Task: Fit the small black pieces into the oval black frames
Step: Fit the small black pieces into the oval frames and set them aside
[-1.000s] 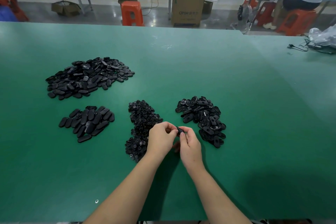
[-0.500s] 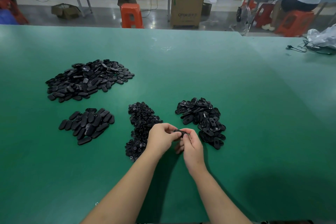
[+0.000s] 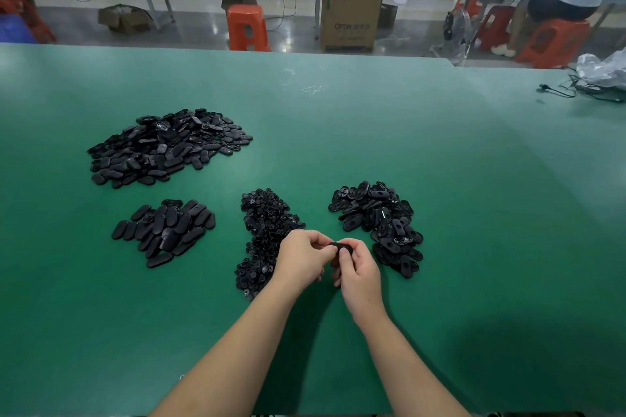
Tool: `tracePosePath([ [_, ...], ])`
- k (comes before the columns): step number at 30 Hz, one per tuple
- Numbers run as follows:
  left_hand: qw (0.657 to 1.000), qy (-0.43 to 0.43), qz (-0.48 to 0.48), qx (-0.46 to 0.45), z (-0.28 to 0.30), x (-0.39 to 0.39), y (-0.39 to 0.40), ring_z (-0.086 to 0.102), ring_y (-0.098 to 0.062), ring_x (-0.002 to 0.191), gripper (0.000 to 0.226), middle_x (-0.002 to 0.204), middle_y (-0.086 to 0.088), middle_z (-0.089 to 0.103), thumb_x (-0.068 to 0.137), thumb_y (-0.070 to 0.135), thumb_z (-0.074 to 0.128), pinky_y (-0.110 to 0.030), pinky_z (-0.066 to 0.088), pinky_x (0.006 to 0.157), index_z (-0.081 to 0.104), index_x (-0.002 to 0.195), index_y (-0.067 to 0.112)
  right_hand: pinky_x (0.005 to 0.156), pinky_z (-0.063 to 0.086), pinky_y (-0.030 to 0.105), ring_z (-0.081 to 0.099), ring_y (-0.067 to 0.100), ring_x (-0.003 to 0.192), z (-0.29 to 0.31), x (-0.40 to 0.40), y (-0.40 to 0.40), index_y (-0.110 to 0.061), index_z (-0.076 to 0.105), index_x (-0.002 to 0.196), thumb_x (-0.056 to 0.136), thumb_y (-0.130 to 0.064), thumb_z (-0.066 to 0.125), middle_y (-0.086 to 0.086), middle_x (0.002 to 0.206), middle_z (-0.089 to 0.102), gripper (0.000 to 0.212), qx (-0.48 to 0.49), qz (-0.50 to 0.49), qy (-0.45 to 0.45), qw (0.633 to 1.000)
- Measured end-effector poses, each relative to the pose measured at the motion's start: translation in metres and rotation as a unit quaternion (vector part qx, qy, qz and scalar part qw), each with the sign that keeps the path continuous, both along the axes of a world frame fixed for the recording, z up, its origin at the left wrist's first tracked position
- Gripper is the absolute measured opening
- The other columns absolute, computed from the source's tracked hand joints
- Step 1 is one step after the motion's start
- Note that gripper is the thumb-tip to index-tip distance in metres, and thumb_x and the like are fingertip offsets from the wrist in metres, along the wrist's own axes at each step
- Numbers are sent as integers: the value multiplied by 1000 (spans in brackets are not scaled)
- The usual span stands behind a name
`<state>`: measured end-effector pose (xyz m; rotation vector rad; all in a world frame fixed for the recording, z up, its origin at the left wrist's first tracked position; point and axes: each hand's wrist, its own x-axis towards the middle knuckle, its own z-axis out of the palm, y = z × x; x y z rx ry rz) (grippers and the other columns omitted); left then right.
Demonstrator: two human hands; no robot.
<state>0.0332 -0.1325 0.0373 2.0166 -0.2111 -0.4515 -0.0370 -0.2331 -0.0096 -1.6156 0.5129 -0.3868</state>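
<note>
My left hand [image 3: 303, 259] and my right hand [image 3: 359, 269] meet above the green table, both pinching one oval black frame [image 3: 342, 245] between their fingertips. Only its top edge shows; the fingers hide the rest. A heap of small black pieces [image 3: 266, 234] lies just left of my hands, partly under my left hand. To the right sits a heap of oval black frames [image 3: 379, 222] with open centres.
Two more heaps of black ovals lie on the green table [image 3: 440, 179]: a big one [image 3: 166, 145] at far left and a smaller one [image 3: 164, 230] nearer. A cable and plastic bag [image 3: 596, 78] rest at the far right. Beyond the table are stools, boxes and a seated person.
The frame between my fingertips has turned from edge-on to lying flat across them. My hands stay close together at the same spot.
</note>
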Motion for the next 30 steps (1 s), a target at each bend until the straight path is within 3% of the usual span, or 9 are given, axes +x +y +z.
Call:
tracePosePath([
  [7,999,-10,12,35,-5,1,-1,56,-14,40,8,67,4,71,84,20,74,-29,52,44,72,76,20,50,47,29,53,9,54,-1,0,1,-22,65,98,103,-9,51,-5,67,64,20,-3,-5,7,1000],
  [12,999,-19,8,31,-3,-2,-1,58,-16,42,10,67,2,71,85,22,74,-35,57,47,72,77,18,48,45,25,52,8,52,1,-2,1,-23,64,94,103,-15,54,-5,65,64,16,-12,-4,-7,1000],
  [16,998,-38,-37,32,-2,-1,5,55,-7,42,11,56,10,64,94,17,67,-20,46,44,74,87,18,50,43,27,50,9,53,1,-2,0,-25,62,93,103,-16,55,-6,65,61,16,-7,-2,-10,1000],
  [20,984,-123,-80,96,-3,-4,8,62,-6,73,18,85,10,70,94,14,62,-11,46,64,75,105,18,57,41,30,50,9,57,-2,0,1,-23,62,93,102,-16,56,-8,66,61,14,-13,-7,-2,1000],
  [22,972,-181,-99,111,-5,-7,8,63,-14,86,27,97,5,71,93,14,63,-22,51,81,70,119,19,60,41,30,50,9,59,-2,1,1,-22,63,93,103,-16,56,-9,67,61,13,-13,-6,4,1000],
  [24,954,-239,-119,135,-8,-8,10,64,-18,95,32,105,3,69,95,17,60,-33,52,89,65,127,22,58,41,31,49,10,57,-2,1,0,-22,63,93,104,-18,54,-8,65,60,14,2,-1,6,1000],
  [27,927,-320,-106,165,-11,-7,17,65,-17,92,24,102,8,66,97,26,60,-34,53,78,67,120,28,50,40,28,48,10,52,1,-1,1,-23,64,100,106,-21,49,-6,63,59,16,16,10,-1,1000],
  [30,924,-346,-9,164,-8,3,38,65,-19,83,22,100,7,64,92,29,67,-32,51,68,70,114,25,48,41,26,49,11,53,5,-2,3,-25,62,109,107,-21,47,-6,66,61,16,33,6,-6,999],
])
